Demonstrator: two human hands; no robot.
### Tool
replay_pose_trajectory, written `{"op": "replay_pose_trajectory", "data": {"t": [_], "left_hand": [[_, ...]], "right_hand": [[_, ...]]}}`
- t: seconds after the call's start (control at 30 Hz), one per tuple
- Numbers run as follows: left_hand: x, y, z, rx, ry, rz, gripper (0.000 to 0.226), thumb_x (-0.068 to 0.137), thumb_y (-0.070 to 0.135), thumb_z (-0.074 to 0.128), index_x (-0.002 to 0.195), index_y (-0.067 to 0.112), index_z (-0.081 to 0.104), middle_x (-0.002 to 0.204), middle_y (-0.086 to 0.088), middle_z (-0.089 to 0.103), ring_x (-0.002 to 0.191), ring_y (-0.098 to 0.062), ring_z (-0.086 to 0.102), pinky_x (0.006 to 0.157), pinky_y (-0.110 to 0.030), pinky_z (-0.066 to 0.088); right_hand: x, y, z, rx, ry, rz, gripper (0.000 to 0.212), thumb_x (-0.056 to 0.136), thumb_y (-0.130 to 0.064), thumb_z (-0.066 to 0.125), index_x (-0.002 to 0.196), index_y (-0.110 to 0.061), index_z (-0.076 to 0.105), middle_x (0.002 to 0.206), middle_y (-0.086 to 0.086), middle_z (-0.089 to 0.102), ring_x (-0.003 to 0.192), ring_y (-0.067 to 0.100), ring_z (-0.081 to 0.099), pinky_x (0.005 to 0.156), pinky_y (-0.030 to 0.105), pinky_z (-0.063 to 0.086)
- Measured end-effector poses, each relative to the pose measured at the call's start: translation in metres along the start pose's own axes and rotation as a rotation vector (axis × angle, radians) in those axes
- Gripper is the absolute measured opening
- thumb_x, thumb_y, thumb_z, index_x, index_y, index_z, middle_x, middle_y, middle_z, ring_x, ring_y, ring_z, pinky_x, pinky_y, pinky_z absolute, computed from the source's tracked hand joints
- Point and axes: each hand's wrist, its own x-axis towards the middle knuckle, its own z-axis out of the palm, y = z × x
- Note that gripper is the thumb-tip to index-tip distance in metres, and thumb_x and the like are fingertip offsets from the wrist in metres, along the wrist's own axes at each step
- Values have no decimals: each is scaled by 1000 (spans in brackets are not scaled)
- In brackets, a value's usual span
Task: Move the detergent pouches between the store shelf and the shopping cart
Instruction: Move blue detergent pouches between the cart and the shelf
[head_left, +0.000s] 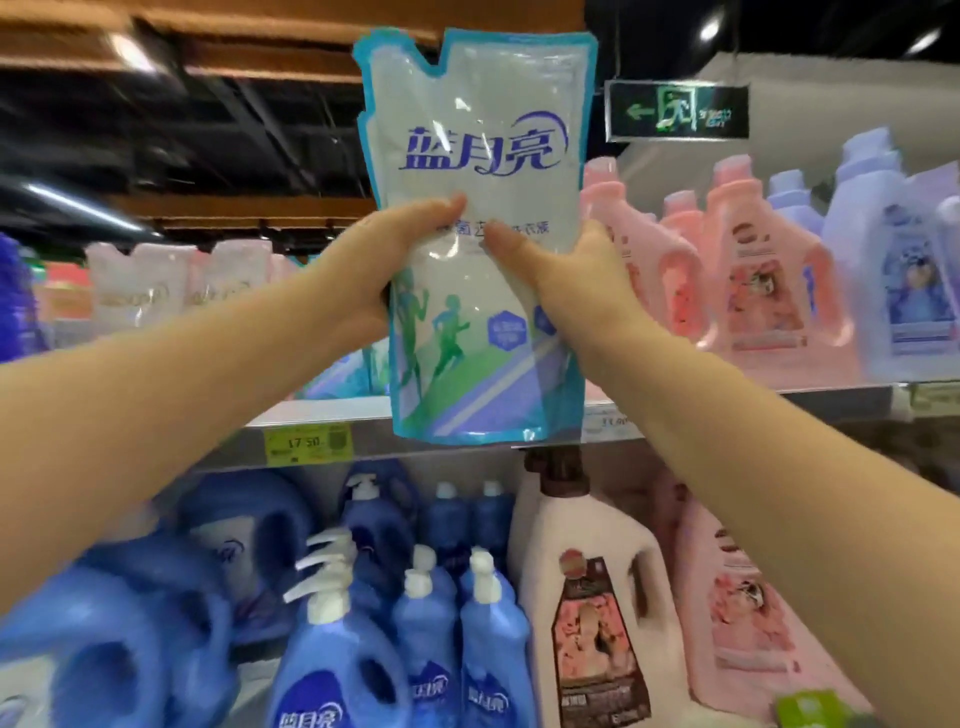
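Your left hand (374, 270) enters from the lower left of the frame and clamps the left edge of the pouch (478, 130) at mid-height. The thumb lies on the front panel and the fingers are hidden behind. This grip is closed on the pouch. A soft, liquid-filled pouch sags when pinched at one point, so a hold on both edges probably keeps it flat and upright.

The pouch sits at the centre of the frame, raised in front of the upper shelf (371, 434). Its bottom edge is level with the shelf's front rail, just right of a yellow price tag (307, 441). Only your hands appear to touch it. Whether it is going onto the shelf or coming off cannot be determined, and the cart is out of view.

Your right hand (576, 280) mirrors the left from the lower right. The thumb crosses the front, and the grip is closed on the pouch's right edge.

The pouch is tall, flexible and glossy, with a blue sealed border and a notched corner at its upper left. The upper half is pale grey-white with large blue characters. The lower half shows green running figures over green, white and purple bands. The film creases under both thumbs, which suggests a yielding fill.

Pink bottles (763, 270) stand on the same shelf at the right of the frame.
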Motion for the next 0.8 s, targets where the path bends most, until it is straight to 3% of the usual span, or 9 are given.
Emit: {"op": "replay_pose_trajectory", "data": {"t": [0.1, 0.2, 0.3, 0.37, 0.57, 0.63, 0.7, 0.8], "left_hand": [[33, 7, -24, 46, 20, 30, 22, 94, 23, 45, 86, 15, 64, 71, -2, 72, 64, -14, 69, 62, -25, 57], [61, 15, -50, 84, 88, 68, 21, 95, 23, 43, 96, 16, 63, 78, -1, 73, 71, -14, 70, 65, -26, 58], [84, 10, -79, 125, 189, 94, 23, 95, 19, 44, 112, 14, 58, 89, -2, 73, 80, -16, 71, 68, -28, 57], [92, 0, -99, 170, 252, 79, 19, 95, 17, 46, 108, 15, 59, 83, 0, 74, 75, -14, 71, 63, -26, 57], [98, -44, -153, 243, 301, -44, 12, 93, 14, 49, 97, 14, 61, 70, 3, 73, 61, -10, 69, 55, -23, 56], [99, -54, -174, 263, 269, -58, 18, 88, 16, 54, 106, 14, 60, 81, 1, 74, 69, -12, 71, 58, -24, 57], [104, -58, -193, 271, 251, -52, 32, 80, 17, 59, 111, 13, 60, 90, -2, 73, 73, -14, 71, 62, -25, 58], [111, -62, -212, 274, 269, -42, 20, 82, 12, 60, 102, 14, 61, 80, 1, 74, 69, -12, 71, 58, -23, 57]], "right_hand": [[49, 5, 23, -5, -44, 25, 70, 66, -45, 81, 118, -8, 53, 103, 11, 67, 58, 12, 53, 38, 17, 37], [93, 14, 49, -4, -81, -8, 74, 61, -50, 81, 115, -7, 57, 96, 11, 65, 52, 13, 50, 37, 17, 35], [122, 34, 76, -6, -111, -1, 74, 63, -50, 80, 117, -8, 54, 101, 10, 65, 67, 18, 55, 53, 25, 45], [127, 53, 95, -11, -133, 57, 76, 64, -51, 80, 119, -7, 50, 106, 11, 64, 76, 23, 55, 66, 34, 47], [122, 113, 139, -122, -192, 157, 93, 51, -67, 70, 121, -8, 54, 106, 15, 66, 80, 27, 59, 81, 48, 55], [120, 122, 150, -170, -208, 175, 96, 49, -72, 67, 120, -9, 53, 106, 16, 66, 87, 31, 64, 82, 49, 55], [120, 129, 160, -165, -206, 182, 88, 57, -66, 72, 120, -9, 50, 108, 14, 65, 91, 33, 66, 77, 46, 57], [121, 140, 171, -160, -224, 201, 75, 70, -53, 74, 122, -9, 44, 111, 8, 62, 96, 30, 64, 70, 38, 57]]}}
